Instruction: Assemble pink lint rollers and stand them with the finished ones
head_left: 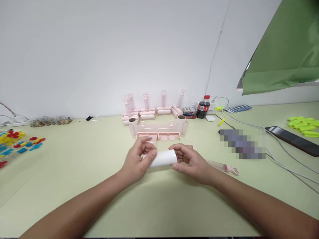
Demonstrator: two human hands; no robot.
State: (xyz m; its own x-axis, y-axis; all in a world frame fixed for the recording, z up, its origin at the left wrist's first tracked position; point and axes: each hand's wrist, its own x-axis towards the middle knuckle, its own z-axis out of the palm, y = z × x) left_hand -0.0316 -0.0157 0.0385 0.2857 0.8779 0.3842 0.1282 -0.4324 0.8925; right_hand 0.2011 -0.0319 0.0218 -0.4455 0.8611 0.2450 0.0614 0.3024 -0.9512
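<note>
A white sticky-paper roll (163,158) lies sideways between my two hands, just above the table. My left hand (139,157) is closed on its left end, thumb along the near side. At the right end, my right hand (190,162) grips the roll with curved fingers and thumb. Beside my right wrist lies a clear ribbed tube with a pink heart-shaped loop (224,168). Beyond my hands are two open pink cases (168,136), with round discs visible in the right one. Brown-cored rolls (181,117) stand at either side of them.
Pink cases (147,115) with upright heart-topped handles stand along the wall. A cola bottle (203,107) and cables (251,124) are at the back right. A dark phone-like slab (294,141) and yellow-green pieces (302,125) lie far right. Colourful plastic pieces (21,142) lie left.
</note>
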